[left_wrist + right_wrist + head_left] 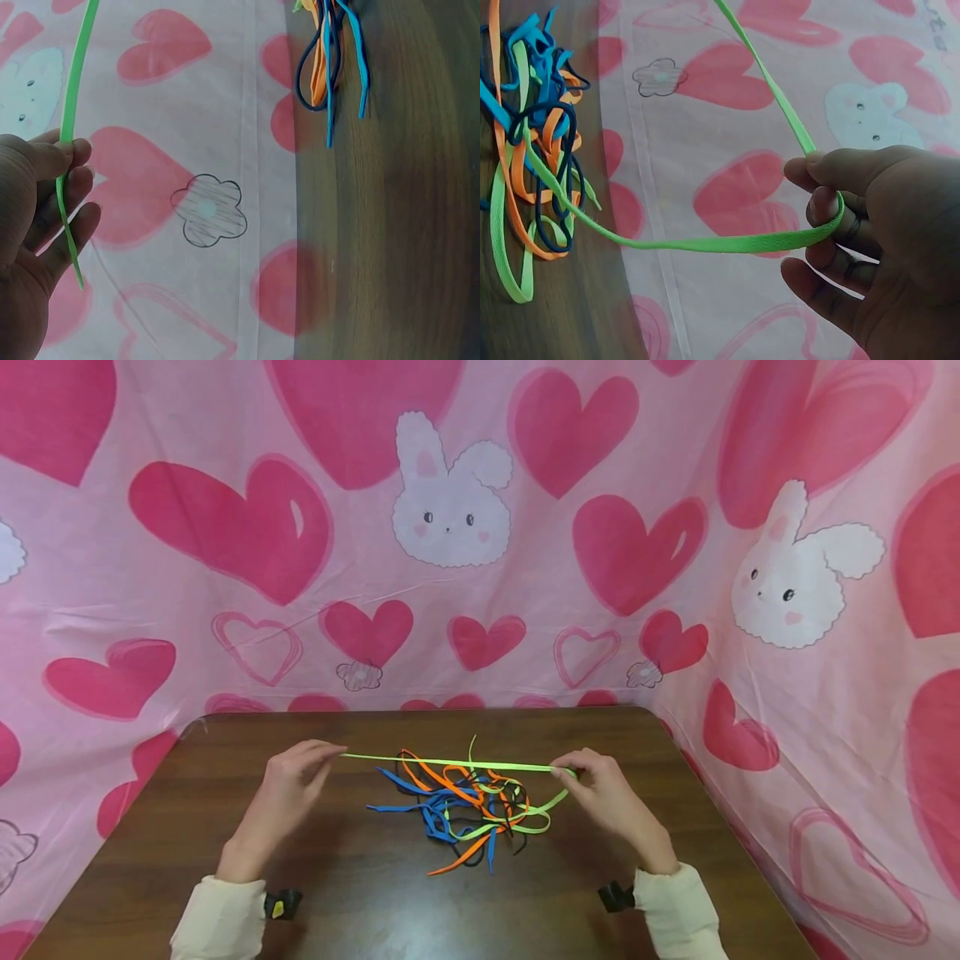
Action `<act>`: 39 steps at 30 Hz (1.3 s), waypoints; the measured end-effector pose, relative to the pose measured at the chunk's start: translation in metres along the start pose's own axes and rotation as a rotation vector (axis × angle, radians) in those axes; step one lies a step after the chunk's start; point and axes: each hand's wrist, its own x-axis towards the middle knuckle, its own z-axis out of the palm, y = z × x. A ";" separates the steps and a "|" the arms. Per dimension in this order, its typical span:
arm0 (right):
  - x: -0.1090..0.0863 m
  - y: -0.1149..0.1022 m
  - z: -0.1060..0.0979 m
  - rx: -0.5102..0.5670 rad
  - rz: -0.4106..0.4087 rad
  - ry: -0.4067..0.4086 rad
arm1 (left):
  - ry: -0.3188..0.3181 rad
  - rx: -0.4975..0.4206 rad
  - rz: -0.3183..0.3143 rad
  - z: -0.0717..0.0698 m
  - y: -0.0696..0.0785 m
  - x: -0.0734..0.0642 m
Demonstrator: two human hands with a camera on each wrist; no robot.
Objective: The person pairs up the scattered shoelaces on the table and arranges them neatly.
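A flat lime-green shoelace [450, 762] is stretched nearly level between both hands, above a tangle of laces. My left hand [298, 781] pinches it near one end between thumb and forefinger; in the left wrist view a short tail of the green shoelace [69, 232] hangs below the pinch. With thumb and forefinger my right hand [603, 789] pinches the same lace further along. From there, in the right wrist view, the green shoelace [742, 243] loops round a finger and runs back down to the heap. Blue laces [442, 810], orange laces [450, 864] and black laces lie tangled there.
The heap lies in the middle of a dark brown wooden table [360, 902]. Behind and beside the table hangs a pink cloth [450, 593] with hearts and rabbits. Black bands [617, 897] are worn at both wrists, by the cream sleeves [675, 910].
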 end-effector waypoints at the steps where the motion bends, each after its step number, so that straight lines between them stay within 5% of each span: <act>1: 0.000 0.001 -0.001 -0.003 -0.002 0.000 | 0.000 0.000 -0.003 -0.001 -0.001 0.000; 32: 0.001 0.052 -0.007 -0.090 -0.020 0.047 | -0.051 0.064 -0.030 -0.014 -0.015 0.003; 39: 0.001 0.059 -0.011 -0.097 0.018 0.031 | -0.005 0.078 -0.037 -0.017 -0.020 0.000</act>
